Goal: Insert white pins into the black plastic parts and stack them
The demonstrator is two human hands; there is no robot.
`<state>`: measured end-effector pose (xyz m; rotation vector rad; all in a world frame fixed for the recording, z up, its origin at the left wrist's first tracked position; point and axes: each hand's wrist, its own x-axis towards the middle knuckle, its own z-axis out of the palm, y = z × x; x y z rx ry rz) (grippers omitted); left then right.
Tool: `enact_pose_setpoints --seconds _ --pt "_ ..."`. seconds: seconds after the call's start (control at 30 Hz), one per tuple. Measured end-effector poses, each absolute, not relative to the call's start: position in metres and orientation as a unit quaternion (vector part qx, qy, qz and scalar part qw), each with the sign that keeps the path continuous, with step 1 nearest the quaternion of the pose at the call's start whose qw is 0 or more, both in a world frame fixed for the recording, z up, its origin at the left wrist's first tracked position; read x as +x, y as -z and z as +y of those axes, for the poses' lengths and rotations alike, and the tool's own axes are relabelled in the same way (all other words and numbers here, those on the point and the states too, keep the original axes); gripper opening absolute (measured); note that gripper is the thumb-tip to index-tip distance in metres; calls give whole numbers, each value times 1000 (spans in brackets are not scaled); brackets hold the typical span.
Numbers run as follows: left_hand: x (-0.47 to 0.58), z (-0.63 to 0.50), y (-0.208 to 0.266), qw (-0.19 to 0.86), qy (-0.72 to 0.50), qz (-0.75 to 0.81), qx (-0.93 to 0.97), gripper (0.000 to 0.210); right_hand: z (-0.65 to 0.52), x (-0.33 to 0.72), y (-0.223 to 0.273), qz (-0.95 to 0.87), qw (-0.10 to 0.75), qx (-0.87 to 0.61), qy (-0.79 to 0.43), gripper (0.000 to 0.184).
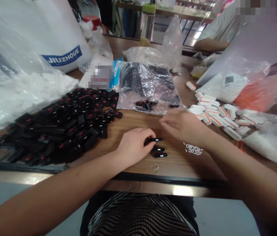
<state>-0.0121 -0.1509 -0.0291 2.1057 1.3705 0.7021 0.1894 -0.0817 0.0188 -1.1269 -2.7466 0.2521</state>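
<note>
On the brown table, my left hand point(135, 145) has its thumb and fingers closed on a small black plastic part point(156, 139) with white dots on its face. Two similar black parts point(161, 155) lie in a row just nearer to me. Beyond and to the right, my right hand point(181, 126) hovers near the plastic bag's front edge, its fingers drawn together. Whether anything is between those fingertips I cannot make out. Below my right wrist lies a small heap of tiny white pieces point(193, 149).
A large pile of black parts point(77, 124) covers the left side. A clear bag of black parts point(148, 85) lies ahead. White cases with orange stripes point(214, 113) are heaped at right. A bottle point(147, 26) stands at the back, and a person's arm point(211, 44) rests far right.
</note>
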Motion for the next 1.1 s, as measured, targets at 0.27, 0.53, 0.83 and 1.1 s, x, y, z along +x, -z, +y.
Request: enact_pose_setpoints --seconds 0.27,0.53,0.83,1.1 --pt "-14 -150 33 257 -271 487 789 10 -7 166 -2 -886 44 -460 35 41" --pt "-18 -153 29 313 -311 465 768 22 -17 179 -5 -889 86 -442 -84 32" --pt "-17 -140 40 310 -356 521 711 25 -80 187 -5 -888 60 -380 -251 26" --pt "-14 -139 41 269 -294 539 742 13 -99 254 -29 -808 148 -529 -215 22"
